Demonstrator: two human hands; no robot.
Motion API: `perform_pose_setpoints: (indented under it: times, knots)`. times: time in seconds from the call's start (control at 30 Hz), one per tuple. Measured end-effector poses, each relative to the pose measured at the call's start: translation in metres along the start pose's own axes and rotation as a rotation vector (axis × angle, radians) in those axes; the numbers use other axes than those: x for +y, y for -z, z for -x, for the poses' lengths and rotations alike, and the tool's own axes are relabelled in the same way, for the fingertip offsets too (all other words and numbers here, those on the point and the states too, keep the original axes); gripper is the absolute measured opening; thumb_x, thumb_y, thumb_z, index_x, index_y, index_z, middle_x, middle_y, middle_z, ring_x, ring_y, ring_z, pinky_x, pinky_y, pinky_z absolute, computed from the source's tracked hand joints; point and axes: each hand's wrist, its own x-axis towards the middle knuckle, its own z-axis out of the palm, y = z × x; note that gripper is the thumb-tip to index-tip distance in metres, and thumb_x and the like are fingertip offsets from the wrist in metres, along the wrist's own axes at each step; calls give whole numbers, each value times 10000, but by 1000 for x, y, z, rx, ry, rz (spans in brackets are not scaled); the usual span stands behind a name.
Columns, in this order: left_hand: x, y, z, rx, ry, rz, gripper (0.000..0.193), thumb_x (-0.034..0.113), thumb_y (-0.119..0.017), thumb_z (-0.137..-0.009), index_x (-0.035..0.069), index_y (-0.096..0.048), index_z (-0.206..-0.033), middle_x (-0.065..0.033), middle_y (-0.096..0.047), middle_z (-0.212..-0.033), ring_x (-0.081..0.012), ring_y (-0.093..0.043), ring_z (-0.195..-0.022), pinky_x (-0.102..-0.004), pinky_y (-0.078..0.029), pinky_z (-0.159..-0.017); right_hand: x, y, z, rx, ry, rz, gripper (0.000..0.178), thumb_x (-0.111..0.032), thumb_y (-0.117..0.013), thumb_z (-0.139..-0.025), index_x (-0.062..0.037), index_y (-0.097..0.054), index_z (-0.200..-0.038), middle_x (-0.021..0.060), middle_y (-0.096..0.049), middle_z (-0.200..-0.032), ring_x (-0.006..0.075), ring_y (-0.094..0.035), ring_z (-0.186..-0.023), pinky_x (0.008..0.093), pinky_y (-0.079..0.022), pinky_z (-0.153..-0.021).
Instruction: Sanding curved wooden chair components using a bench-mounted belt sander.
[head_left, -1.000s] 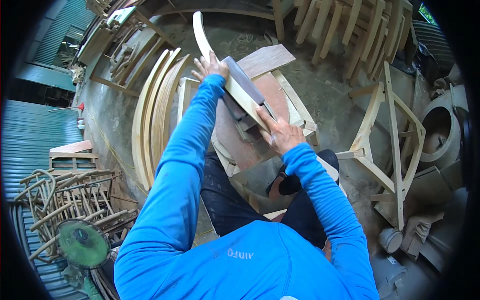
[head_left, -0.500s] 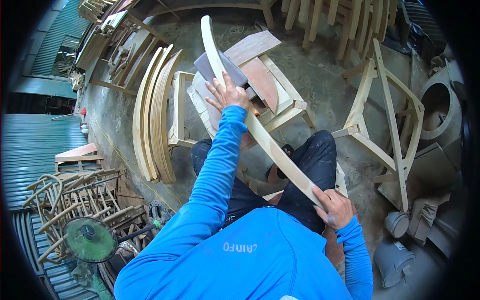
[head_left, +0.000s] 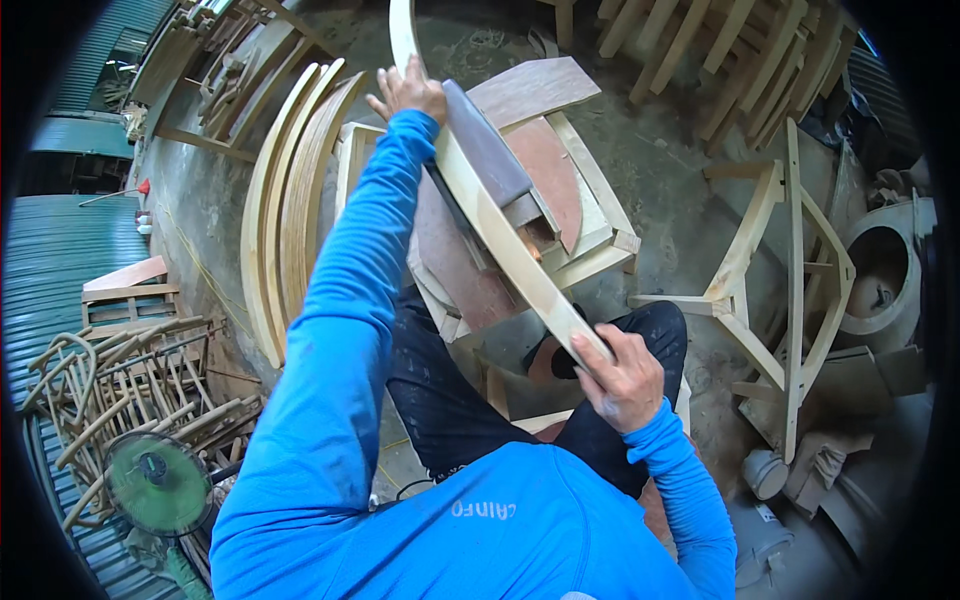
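Note:
A long, curved pale wooden strip (head_left: 500, 230) runs slantwise between my hands, from the far top edge down toward my right knee. My left hand (head_left: 412, 95) presses on its far part, thumb side hidden, some fingers spread out over the wood. Wrapped round the near end is my right hand (head_left: 622, 378), with the thumb on top. Under and beside the strip, a grey-topped block-shaped tool (head_left: 487, 140) stands on a wooden stool frame (head_left: 595, 262) covered with brownish boards. The strip lies along the left side of that grey top; whether they touch I cannot tell.
Several similar curved strips (head_left: 285, 200) stand to the left. At the right is an angled wooden frame (head_left: 745, 250) beside a grey round-mouthed housing (head_left: 880, 275). A green fan (head_left: 158, 482) and piled chair parts (head_left: 130, 390) fill the lower left. Stacked legs (head_left: 740, 50) lie far right.
Both hands have shifted the strip left and away from me, bringing it beside the grey-topped tool. My right hand has come up off the thigh area. The view has turned slightly.

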Motion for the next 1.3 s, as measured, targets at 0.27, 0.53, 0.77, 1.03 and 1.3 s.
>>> perform_pose_setpoints:
  times: [0.27,0.53,0.77,1.03,1.3]
  knots:
    - [-64,-66,-140,60,-174,217,655,323,-562,-873,119,-507,-1494,-278,-526,-1395,-441,-473,-1347,-528,-368,-1161,-7,-38,-106,58,116,219,517,-185,-766,-821,-244,-674,-1327,120,-572,-1449,370,-458,-1392,517,-316,-1154]
    - [-125,-155,-273,424,-938,-450,95,188,-647,-718,121,-708,-687,-114,-675,-786,-365,-636,-968,-558,-481,-771,-15,-66,-193,59,117,258,610,-153,-791,-795,-258,-645,-1378,110,-549,-1484,375,-416,-1445,531,-219,-1224]
    - [-186,-109,-317,211,-636,-750,109,185,-644,-763,178,-727,-692,-26,-683,-740,-319,-685,-817,-537,-472,-647,-31,-69,-222,118,245,257,565,-214,-769,-819,-243,-650,-1371,96,-615,-1283,306,-518,-1233,510,-326,-1077]
    - [-50,-34,-104,-7,-47,25,704,350,-491,-930,117,-354,-1580,-273,-351,-1577,-408,-251,-1524,-674,-141,-1210,-5,-14,-100,-4,142,114,612,-78,-764,-782,-211,-646,-1368,109,-589,-1073,301,-606,-933,402,-505,-761]
    - [53,33,181,-61,-25,64,801,363,-598,-901,77,-315,-1594,-275,-317,-1596,-435,-176,-1543,-696,-56,-1206,16,56,117,-119,16,-105,636,50,-734,-721,-183,-676,-1310,166,-626,-1120,362,-674,-941,411,-579,-766]
